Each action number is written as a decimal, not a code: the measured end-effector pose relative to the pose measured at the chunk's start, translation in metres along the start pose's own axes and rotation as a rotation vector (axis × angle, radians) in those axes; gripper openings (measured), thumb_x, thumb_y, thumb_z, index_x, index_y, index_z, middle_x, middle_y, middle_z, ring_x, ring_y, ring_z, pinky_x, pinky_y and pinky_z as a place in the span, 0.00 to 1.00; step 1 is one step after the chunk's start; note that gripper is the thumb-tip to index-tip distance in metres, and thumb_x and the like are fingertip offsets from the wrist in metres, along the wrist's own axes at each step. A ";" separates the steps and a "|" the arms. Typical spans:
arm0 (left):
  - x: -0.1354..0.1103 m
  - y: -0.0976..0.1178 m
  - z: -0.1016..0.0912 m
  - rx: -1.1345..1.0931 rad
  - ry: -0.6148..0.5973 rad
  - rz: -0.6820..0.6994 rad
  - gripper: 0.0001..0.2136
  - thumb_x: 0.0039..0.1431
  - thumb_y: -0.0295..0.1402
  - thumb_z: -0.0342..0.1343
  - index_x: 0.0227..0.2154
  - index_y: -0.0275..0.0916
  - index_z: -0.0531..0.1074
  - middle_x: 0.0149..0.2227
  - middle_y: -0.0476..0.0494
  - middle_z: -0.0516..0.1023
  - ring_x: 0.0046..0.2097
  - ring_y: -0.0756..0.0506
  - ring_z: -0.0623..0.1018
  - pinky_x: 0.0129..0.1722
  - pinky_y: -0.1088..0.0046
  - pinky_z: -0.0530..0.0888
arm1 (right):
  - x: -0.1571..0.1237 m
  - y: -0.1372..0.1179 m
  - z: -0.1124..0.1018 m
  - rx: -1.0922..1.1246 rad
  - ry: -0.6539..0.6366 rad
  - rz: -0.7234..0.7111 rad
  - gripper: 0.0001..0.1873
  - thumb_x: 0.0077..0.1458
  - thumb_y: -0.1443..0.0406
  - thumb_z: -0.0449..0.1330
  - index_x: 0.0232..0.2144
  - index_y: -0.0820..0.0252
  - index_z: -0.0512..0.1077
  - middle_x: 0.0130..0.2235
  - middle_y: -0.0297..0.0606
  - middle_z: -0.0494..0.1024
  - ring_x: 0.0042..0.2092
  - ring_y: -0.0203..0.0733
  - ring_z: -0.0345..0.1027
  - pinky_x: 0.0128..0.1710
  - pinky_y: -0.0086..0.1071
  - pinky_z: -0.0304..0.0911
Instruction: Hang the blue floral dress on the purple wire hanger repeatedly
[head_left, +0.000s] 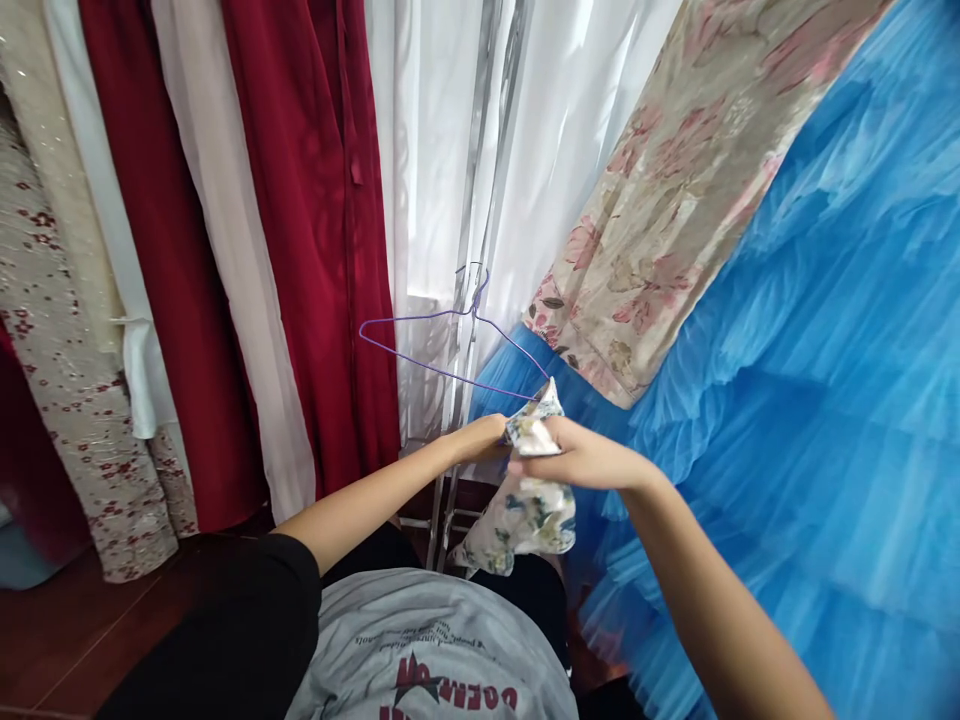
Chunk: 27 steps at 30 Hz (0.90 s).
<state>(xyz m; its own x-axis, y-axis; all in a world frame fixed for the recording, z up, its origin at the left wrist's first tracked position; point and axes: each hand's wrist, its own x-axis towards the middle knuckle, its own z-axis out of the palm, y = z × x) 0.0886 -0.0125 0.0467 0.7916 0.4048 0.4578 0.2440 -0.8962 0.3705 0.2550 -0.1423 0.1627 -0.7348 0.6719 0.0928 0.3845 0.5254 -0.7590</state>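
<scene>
Closest to me, at the bottom, is my gray shirt (420,640) with red letters. Just past it my two hands are close together. My left hand (484,437) pinches the top of a small flowery cloth (525,515). My right hand (577,455) is closed around the same bunch, so both hands are clamped on it. The cloth is up in the air in front of my tummy, and most of it hangs loose under my hands. Its top corner touches the right end of a thin purple hanger (442,345).

I think the job is only partly done. The cloth has reached the tip of the hanger, but it is not spread over it, and the rest of the wire is bare. The hanger's hook sits by a shiny metal pole (480,150) — I cannot tell if it is hooked on.

On my right is a big fluffy blue dress (810,400). Above it hangs a dress with pink flowers (675,200). Behind the pole is a white curtain (427,150) with light coming through. To the left hang dark red dresses (315,200) and a sparkly spotted one (67,420). Down in the left corner I see the floor (60,620) — dark brown wood.
</scene>
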 end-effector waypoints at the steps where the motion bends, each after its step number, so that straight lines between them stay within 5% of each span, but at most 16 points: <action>1: -0.011 -0.006 -0.001 0.008 -0.010 0.000 0.11 0.56 0.22 0.54 0.40 0.36 0.77 0.44 0.40 0.82 0.46 0.40 0.80 0.49 0.68 0.74 | -0.002 0.002 -0.008 -0.009 0.035 0.017 0.19 0.57 0.55 0.64 0.22 0.59 0.64 0.23 0.27 0.60 0.26 0.32 0.50 0.26 0.29 0.51; 6: -0.085 -0.033 -0.024 0.102 0.041 -0.120 0.26 0.53 0.22 0.52 0.56 0.38 0.70 0.55 0.38 0.77 0.53 0.40 0.78 0.53 0.66 0.72 | -0.011 0.032 -0.040 -0.048 0.225 0.194 0.16 0.53 0.55 0.65 0.26 0.62 0.74 0.22 0.29 0.65 0.25 0.33 0.51 0.25 0.30 0.47; 9: -0.126 -0.041 -0.045 0.088 0.003 -0.216 0.18 0.54 0.24 0.52 0.46 0.40 0.76 0.45 0.44 0.81 0.45 0.42 0.79 0.47 0.70 0.71 | -0.012 0.063 -0.049 -0.071 0.332 0.249 0.14 0.49 0.56 0.66 0.29 0.62 0.79 0.23 0.31 0.70 0.25 0.35 0.54 0.25 0.31 0.48; 13: -0.154 -0.040 -0.073 0.025 -0.015 -0.306 0.10 0.60 0.28 0.50 0.34 0.38 0.77 0.29 0.49 0.76 0.32 0.47 0.74 0.35 0.74 0.68 | -0.006 0.114 -0.055 0.039 0.517 0.262 0.09 0.41 0.60 0.66 0.21 0.61 0.75 0.20 0.30 0.68 0.24 0.35 0.55 0.24 0.30 0.49; 20: -0.121 0.018 -0.086 -0.120 0.114 -0.293 0.13 0.65 0.43 0.55 0.38 0.37 0.77 0.39 0.44 0.77 0.42 0.44 0.75 0.46 0.70 0.69 | 0.013 0.175 -0.082 0.216 1.065 0.225 0.08 0.39 0.57 0.54 0.21 0.54 0.63 0.22 0.31 0.65 0.29 0.41 0.58 0.29 0.31 0.58; 27: -0.063 0.046 -0.059 -0.539 0.197 -0.252 0.15 0.63 0.45 0.57 0.33 0.37 0.72 0.31 0.49 0.70 0.36 0.47 0.71 0.37 0.73 0.67 | 0.064 0.169 -0.127 0.382 1.069 0.297 0.14 0.45 0.56 0.52 0.30 0.55 0.72 0.22 0.32 0.72 0.29 0.45 0.68 0.31 0.34 0.67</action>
<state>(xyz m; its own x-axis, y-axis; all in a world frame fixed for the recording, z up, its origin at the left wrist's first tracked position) 0.0170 -0.0686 0.0825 0.6156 0.6638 0.4247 0.0525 -0.5723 0.8183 0.3439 0.0556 0.1227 0.2686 0.9341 0.2351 0.1354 0.2050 -0.9693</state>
